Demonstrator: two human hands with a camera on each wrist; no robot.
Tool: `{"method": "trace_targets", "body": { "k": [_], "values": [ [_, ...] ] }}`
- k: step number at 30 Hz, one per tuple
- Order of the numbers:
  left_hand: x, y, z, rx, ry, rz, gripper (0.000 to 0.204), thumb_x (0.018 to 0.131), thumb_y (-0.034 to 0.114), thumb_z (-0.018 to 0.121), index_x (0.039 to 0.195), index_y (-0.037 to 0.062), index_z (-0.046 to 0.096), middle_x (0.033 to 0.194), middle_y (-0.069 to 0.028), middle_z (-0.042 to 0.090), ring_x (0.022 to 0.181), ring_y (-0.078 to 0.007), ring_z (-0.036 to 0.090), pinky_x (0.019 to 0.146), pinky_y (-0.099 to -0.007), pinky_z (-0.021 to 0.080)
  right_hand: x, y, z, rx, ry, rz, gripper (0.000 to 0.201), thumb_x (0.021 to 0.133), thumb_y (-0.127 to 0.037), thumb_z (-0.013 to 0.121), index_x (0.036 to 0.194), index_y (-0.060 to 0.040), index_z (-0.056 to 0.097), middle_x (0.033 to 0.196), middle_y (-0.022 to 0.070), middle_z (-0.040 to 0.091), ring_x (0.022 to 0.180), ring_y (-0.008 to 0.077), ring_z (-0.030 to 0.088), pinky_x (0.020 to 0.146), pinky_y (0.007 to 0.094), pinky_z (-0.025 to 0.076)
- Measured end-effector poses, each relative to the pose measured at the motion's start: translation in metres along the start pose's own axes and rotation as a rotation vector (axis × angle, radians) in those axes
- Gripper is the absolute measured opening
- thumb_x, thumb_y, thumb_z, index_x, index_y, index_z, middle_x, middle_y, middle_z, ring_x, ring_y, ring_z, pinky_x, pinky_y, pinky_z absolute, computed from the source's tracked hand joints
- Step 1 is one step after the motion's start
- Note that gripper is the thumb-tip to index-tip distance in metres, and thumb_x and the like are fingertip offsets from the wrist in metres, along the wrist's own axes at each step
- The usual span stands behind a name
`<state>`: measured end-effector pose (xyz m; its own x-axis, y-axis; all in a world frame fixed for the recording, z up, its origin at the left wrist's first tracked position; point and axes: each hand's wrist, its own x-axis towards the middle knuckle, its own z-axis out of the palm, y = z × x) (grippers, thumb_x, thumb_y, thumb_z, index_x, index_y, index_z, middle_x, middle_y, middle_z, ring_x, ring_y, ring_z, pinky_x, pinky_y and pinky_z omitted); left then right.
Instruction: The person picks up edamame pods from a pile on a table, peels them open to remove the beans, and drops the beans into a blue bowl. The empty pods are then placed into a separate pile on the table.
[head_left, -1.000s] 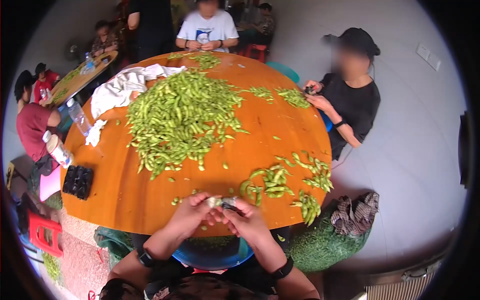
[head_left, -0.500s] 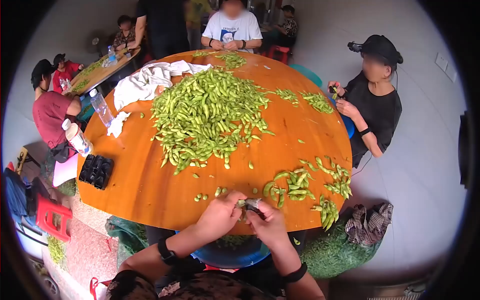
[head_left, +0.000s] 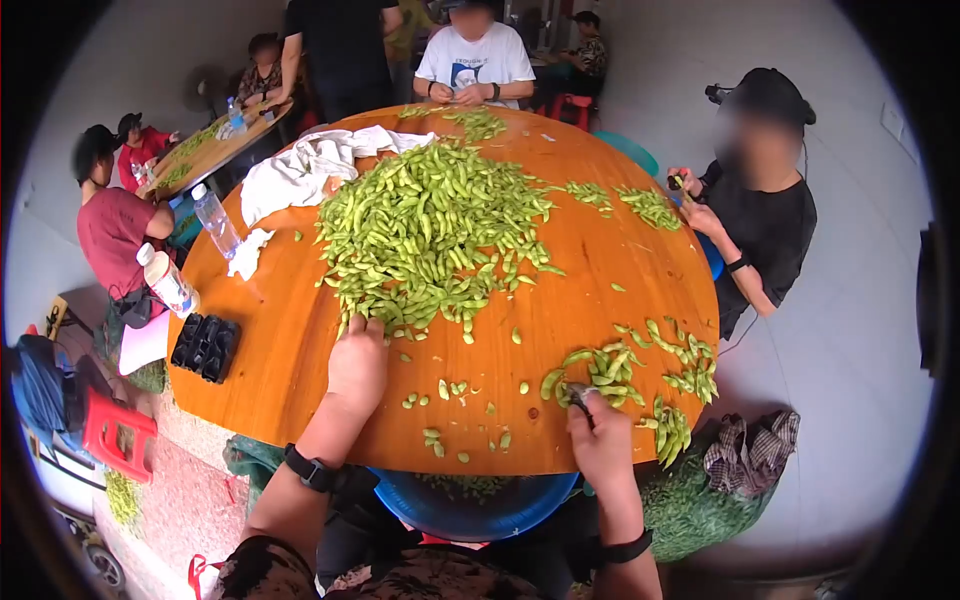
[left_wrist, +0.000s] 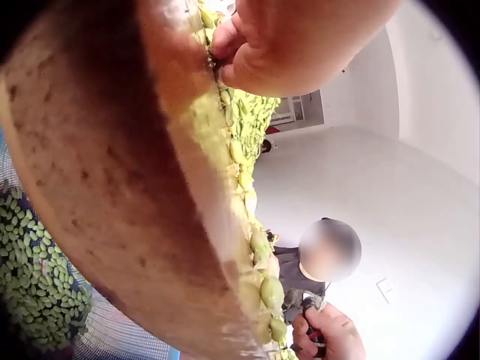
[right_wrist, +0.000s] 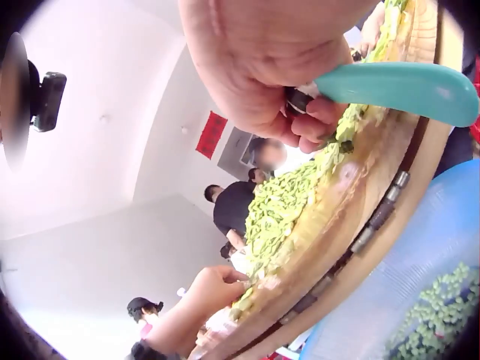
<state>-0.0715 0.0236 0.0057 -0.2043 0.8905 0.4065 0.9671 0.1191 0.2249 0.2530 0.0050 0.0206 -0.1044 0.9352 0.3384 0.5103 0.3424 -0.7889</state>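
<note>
A big heap of green edamame pods (head_left: pixel 430 230) covers the middle of a round wooden table (head_left: pixel 290 350). My left hand (head_left: pixel 358 362) reaches to the heap's near edge, knuckles up. In the left wrist view its fingers (left_wrist: pixel 225 52) curl onto pods there. My right hand (head_left: pixel 603 445) grips a small teal-handled cutting tool (right_wrist: pixel 390 82), its tip (head_left: pixel 580 395) beside a smaller pile of pods (head_left: pixel 610 365). Loose shelled beans (head_left: pixel 450 390) lie between the hands.
A blue basin (head_left: pixel 470 505) holding beans sits under the table's near edge. A white cloth (head_left: pixel 310 165), two bottles (head_left: pixel 215 220) and a black tray (head_left: pixel 205 345) lie on the left. Several people sit around the table. A green sack (head_left: pixel 690 500) stands at the right.
Both hands were together at the near edge over one pod. The left hand has now reached forward to the big heap, and the right has moved right to the small pile with the tool.
</note>
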Motion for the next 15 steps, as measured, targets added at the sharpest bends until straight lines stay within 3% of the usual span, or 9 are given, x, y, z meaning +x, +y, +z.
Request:
{"method": "trace_targets", "body": {
  "k": [4,6,8,9,10,11,12,14,15],
  "values": [
    [-0.001,0.008,-0.008,0.117,-0.058,0.062,0.014,0.078,0.001,0.06,0.091,0.0014,0.055,0.094,-0.0176,0.058,0.078,-0.034,0.065,0.068,-0.0416,0.055,-0.004,-0.015,0.006,0.004,-0.151,0.104,0.016,0.086,-0.006,0.06,0.1,0.0004,0.06,0.085,0.0234,0.063,0.079,0.0421,0.062,0.065,0.0395,0.051],
    [-0.004,0.005,-0.008,0.103,-0.07,0.065,0.012,0.079,0.002,0.06,0.091,0.0017,0.056,0.096,-0.0178,0.059,0.076,-0.0342,0.065,0.066,-0.0417,0.055,-0.005,-0.016,0.013,-0.008,-0.15,0.075,0.016,0.086,-0.006,0.06,0.101,-0.0002,0.06,0.084,0.0229,0.063,0.078,0.0408,0.063,0.064,0.039,0.05],
    [-0.01,0.01,-0.01,0.09,-0.082,0.076,0.011,0.08,0.002,0.059,0.091,0.0021,0.056,0.098,-0.018,0.06,0.074,-0.0344,0.066,0.065,-0.0418,0.055,-0.005,-0.021,0.021,0.189,-0.138,-0.009,0.016,0.086,-0.005,0.059,0.101,-0.0007,0.06,0.079,0.0216,0.062,0.071,0.0399,0.062,0.06,0.0382,0.049],
    [-0.015,0.018,-0.018,-0.058,-0.088,0.097,0.011,0.081,0.003,0.059,0.092,0.002,0.056,0.102,-0.0182,0.061,0.072,-0.0352,0.066,0.064,-0.0416,0.055,-0.006,-0.021,0.023,0.196,-0.208,0.042,0.016,0.088,-0.007,0.059,0.104,-0.0013,0.06,0.077,0.0153,0.064,0.059,0.0284,0.061,0.056,0.0332,0.048],
    [-0.02,0.027,-0.027,-0.207,-0.096,0.12,0.011,0.082,0.003,0.059,0.093,0.0019,0.056,0.105,-0.0184,0.062,0.07,-0.0361,0.066,0.063,-0.0415,0.054,-0.007,-0.023,0.025,0.195,-0.193,0.051,0.016,0.088,-0.007,0.059,0.104,-0.0013,0.06,0.077,0.0153,0.064,0.059,0.0284,0.061,0.056,0.0332,0.048],
    [-0.025,0.039,-0.037,-0.506,-0.189,0.05,0.021,0.083,-0.001,0.057,0.104,0.0007,0.06,0.103,-0.0163,0.063,0.067,-0.0302,0.066,0.061,-0.0356,0.054,-0.007,-0.028,0.027,0.334,-0.285,0.179,0.013,0.091,-0.008,0.058,0.103,-0.0021,0.06,0.074,0.0074,0.062,0.058,0.0169,0.056,0.052,0.0278,0.046],
    [-0.031,0.05,-0.041,-0.51,-0.197,0.061,0.021,0.083,-0.001,0.057,0.104,0.0007,0.06,0.103,-0.0163,0.063,0.067,-0.0302,0.066,0.061,-0.0356,0.054,-0.006,-0.034,0.03,0.476,-0.377,0.304,0.011,0.095,-0.01,0.057,0.102,-0.0029,0.061,0.072,-0.0006,0.059,0.057,0.0053,0.052,0.049,0.0223,0.043],
    [-0.042,0.068,-0.045,-1.018,-0.409,-0.043,0.032,0.088,-0.006,0.055,0.119,0.0034,0.061,0.095,-0.0103,0.063,0.063,-0.0135,0.063,0.056,-0.0258,0.051,-0.003,-0.05,0.029,0.541,-0.406,0.41,0.011,0.096,-0.013,0.055,0.098,-0.0036,0.061,0.072,-0.0011,0.059,0.055,0.0039,0.05,0.047,0.0207,0.041],
    [-0.046,0.071,-0.044,-1.019,-0.41,-0.043,0.032,0.088,-0.006,0.055,0.119,0.0034,0.061,0.095,-0.0103,0.063,0.063,-0.0135,0.063,0.056,-0.0258,0.051,-0.002,-0.054,0.029,0.619,-0.449,0.457,0.011,0.096,-0.013,0.056,0.096,-0.0037,0.06,0.073,-0.0008,0.059,0.055,0.0041,0.051,0.046,0.0203,0.04]
  ]
}}
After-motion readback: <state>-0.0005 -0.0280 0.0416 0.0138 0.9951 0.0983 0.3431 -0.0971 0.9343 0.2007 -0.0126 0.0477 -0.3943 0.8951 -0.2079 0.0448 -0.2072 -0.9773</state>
